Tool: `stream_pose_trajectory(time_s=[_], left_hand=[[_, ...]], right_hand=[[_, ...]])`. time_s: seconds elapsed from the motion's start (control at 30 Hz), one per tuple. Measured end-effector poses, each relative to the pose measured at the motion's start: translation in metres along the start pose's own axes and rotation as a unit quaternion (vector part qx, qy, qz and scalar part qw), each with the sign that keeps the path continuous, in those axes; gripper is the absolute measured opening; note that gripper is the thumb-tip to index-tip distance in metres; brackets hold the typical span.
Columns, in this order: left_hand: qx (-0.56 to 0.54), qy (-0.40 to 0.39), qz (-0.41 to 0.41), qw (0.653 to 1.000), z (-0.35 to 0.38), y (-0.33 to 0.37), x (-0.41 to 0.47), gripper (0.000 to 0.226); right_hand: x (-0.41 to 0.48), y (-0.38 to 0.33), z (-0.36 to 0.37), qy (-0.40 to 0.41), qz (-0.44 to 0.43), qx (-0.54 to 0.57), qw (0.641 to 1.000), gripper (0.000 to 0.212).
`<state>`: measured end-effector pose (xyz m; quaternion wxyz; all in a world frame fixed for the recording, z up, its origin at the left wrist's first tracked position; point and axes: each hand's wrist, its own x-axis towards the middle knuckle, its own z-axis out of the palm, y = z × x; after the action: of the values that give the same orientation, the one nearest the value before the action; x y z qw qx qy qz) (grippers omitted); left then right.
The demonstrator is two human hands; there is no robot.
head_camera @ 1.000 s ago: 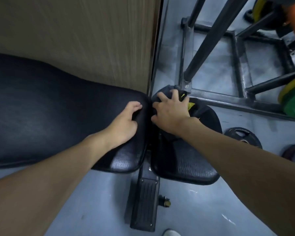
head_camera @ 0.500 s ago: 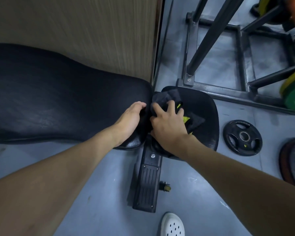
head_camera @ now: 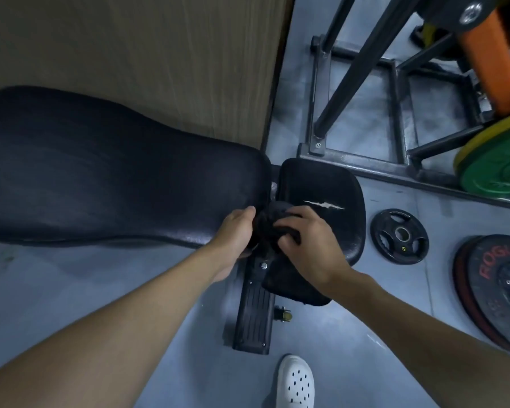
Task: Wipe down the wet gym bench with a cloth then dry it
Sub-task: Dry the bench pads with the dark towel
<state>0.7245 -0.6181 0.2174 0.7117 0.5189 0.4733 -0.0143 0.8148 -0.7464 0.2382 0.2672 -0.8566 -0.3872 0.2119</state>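
Where the gym bench point(head_camera: 100, 178) breaks between its long back pad point(head_camera: 159, 195) and the smaller seat pad point(head_camera: 321, 184), the dark cloth point(head_camera: 267, 228) sits bunched in the gap, touching both pad ends. The right hand point(head_camera: 309, 245) grips it from the right and near side, fingers curled into the folds, its heel over the seat pad. The left hand point(head_camera: 234, 237) clasps the right end of the back pad just beside the cloth, thumb lying on top and fingers wrapped over the rounded edge (their tips are hidden beneath it). The two hands nearly touch, with only the cloth between them. A ragged white tear point(head_camera: 324, 205) marks the seat pad just far of the right hand. To the left the back pad runs long and bare to the picture's edge, its far side close against a wooden wall panel point(head_camera: 159, 60). The seat pad's far edge lies near the steel rack base point(head_camera: 365, 167), and right of it on the grey floor point(head_camera: 71, 275) lie a small black weight plate point(head_camera: 399, 235) and a larger red-lettered plate point(head_camera: 501, 287). Near the hands, the bench's black foot rail point(head_camera: 253, 316) juts toward a white perforated shoe point(head_camera: 296, 381), with open floor on the near left.
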Motion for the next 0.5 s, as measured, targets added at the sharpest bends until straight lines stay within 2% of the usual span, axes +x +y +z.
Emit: stream_pose_trajectory(time_s=[0.07,0.1,0.13,0.2,0.3,0.37,0.43,0.5], left_hand=[[-0.084,-0.068,-0.063,0.992,-0.015,0.015,-0.018,0.047],[-0.128,-0.112,-0.069,0.983,-0.026,0.024,-0.027,0.055],[-0.162,-0.147,-0.061,0.974,-0.040,0.035,-0.038,0.058],[-0.204,-0.172,-0.035,0.963,-0.075,0.056,-0.060,0.056],[-0.246,-0.158,-0.019,0.956,-0.143,0.075,-0.084,0.046],[-0.274,-0.135,-0.005,0.952,-0.197,0.081,-0.098,0.042],[-0.301,-0.111,0.003,0.947,-0.255,0.088,-0.114,0.042],[-0.308,-0.096,0.011,0.946,-0.315,0.095,-0.134,0.049]], right_hand=[[0.004,-0.028,-0.007,0.037,0.011,0.082,0.996,0.031],[0.008,-0.048,-0.008,0.042,0.004,0.101,0.994,0.033],[0.013,-0.069,-0.006,0.046,-0.012,0.114,0.992,0.038],[0.020,-0.115,0.003,0.020,-0.054,0.134,0.989,0.061],[0.031,-0.187,0.017,-0.072,-0.081,0.190,0.976,0.086],[0.043,-0.235,0.029,-0.047,-0.079,0.201,0.975,0.090],[0.061,-0.283,0.044,-0.047,-0.012,0.244,0.969,0.105],[0.076,-0.334,0.064,-0.140,0.092,0.327,0.930,0.117]])
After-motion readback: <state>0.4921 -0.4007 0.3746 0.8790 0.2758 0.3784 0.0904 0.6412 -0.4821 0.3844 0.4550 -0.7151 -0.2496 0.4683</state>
